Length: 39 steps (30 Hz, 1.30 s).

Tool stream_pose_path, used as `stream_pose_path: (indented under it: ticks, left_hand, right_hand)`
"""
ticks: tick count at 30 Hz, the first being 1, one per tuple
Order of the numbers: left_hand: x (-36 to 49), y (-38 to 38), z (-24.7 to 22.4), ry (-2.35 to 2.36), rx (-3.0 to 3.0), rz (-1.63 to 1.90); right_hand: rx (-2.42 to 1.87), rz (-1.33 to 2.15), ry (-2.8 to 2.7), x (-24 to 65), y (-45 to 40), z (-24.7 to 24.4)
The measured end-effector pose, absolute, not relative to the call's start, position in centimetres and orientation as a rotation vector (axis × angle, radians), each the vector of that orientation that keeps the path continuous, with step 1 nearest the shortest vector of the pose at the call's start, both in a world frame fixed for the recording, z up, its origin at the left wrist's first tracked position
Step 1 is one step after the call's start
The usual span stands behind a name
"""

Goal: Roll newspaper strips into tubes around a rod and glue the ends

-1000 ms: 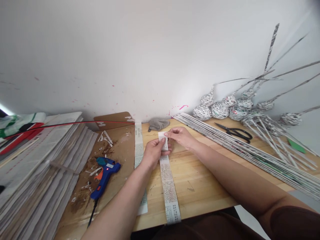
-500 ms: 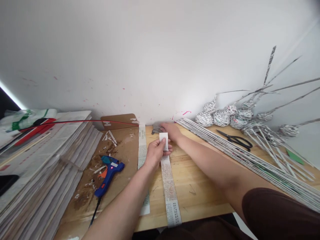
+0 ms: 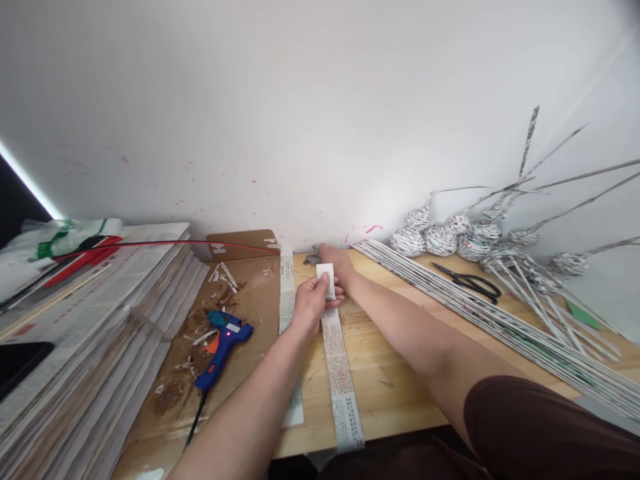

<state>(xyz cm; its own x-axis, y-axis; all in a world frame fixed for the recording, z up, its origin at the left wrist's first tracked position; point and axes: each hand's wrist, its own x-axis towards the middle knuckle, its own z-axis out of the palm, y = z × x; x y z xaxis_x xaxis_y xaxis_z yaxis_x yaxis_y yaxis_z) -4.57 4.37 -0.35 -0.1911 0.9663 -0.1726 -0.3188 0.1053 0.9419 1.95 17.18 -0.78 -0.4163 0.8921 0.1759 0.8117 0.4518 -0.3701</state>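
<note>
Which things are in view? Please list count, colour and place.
Paper strips: two, white, centre
Cloth: one, grey, by wall
Glue gun: one, blue, left
Cardboard: count unclear, brown, left
Scraps: many, white, on cardboard
Newspapers: one stack, greyish, left
Red object: one, red, on newspapers
Bag: one, white-green, on newspapers
Wire: one, red-black, left
Dark object: one, black, left
Paper rods: many, whitish, right
Scissors: one, black, right
Woven gourds: several, whitish, right
Green piece: one, green, right
Table: one, light brown, centre
Wall: one, white, behind
Left hand: one, bare, holding strip
Right hand: one, bare, at cloth
Sleeve: one, brown, right
</note>
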Motion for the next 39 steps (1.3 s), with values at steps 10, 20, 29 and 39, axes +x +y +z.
stream_pose_path:
  ticks: [10, 20, 29, 39]
  left_hand:
    - [-4.2, 4.0, 0.2, 1.223, 0.778, 1.326]
    - [-4.0, 3.5, -0.1, 1.219, 0.925, 1.235]
    - [-3.9, 3.3, -0.4, 1.251, 1.006, 1.177]
    - [-3.6, 3.0, 0.2, 1.316, 1.019, 1.208]
  right_hand:
    - [-1.3, 0.729, -2.069, 8.3, 13.4, -0.2]
    - [-0.789, 1.656, -1.675, 11.5, 10.4, -0.6]
    - [-0.72, 1.621, -1.774, 11.7, 9.7, 0.7]
    - [-0.931, 1.609, -1.516, 11.8, 10.3, 0.7]
